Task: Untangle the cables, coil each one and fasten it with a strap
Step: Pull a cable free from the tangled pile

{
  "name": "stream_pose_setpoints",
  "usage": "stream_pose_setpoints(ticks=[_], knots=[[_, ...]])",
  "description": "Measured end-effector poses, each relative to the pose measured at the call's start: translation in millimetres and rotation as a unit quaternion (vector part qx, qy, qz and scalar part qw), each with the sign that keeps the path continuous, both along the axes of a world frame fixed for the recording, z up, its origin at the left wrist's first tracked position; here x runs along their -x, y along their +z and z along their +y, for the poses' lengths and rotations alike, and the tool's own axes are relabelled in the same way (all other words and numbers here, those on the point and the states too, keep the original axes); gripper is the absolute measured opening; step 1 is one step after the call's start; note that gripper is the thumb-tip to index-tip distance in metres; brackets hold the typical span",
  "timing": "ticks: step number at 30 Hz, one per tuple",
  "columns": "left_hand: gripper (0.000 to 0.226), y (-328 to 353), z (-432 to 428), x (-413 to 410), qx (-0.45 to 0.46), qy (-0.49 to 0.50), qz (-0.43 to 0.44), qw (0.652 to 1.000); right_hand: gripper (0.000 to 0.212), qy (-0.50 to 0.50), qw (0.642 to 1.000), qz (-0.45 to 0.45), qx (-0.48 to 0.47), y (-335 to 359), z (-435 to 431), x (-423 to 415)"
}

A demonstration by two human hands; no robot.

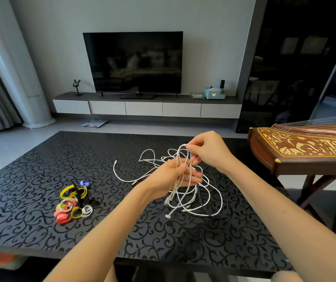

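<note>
Left hand [173, 178] grips a bunch of tangled white cables [185, 193] above the table [41, 159]; right hand [207, 151] pinches one loop. Best drawn out slowly, bunch kept slack. Straps [72, 202] lie leftward.

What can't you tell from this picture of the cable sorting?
Head view only:
- How many white cables there are: loops overlap, and the left hand covers the middle.
- Where the dark cable runs: it blends into the black table.
- How many straps: piled, too small.
- The stringed instrument: cut by the right edge.
</note>
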State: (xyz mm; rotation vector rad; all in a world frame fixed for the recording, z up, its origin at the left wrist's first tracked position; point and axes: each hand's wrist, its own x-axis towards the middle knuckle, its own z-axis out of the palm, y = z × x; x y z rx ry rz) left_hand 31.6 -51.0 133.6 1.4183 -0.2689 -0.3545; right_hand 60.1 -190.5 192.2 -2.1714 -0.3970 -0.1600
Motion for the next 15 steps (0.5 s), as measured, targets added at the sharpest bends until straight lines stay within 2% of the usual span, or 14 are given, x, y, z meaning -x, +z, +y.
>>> stream_pose_setpoints(ticks=[4,7,9,12,15], knots=[[0.026,-1,-5,-1,0.023,0.011,0.02,0.999,0.013,0.008,0.999,0.0,-0.034,-5,4,0],[0.028,4,-9,-4,0.093,0.057,0.043,0.993,0.017,-0.017,0.99,0.049,-0.135,-19,7,2],[0.029,11,-8,-11,0.159,0.111,0.037,0.98,0.027,0.004,0.96,0.156,-0.231,-40,12,7],[0.031,22,-5,-21,0.236,0.182,0.036,0.954,0.041,0.076,0.902,0.302,-0.299,-79,20,24],[0.03,27,-1,-25,0.266,0.229,0.046,0.935,0.047,0.174,0.837,0.383,-0.349,-105,27,45]])
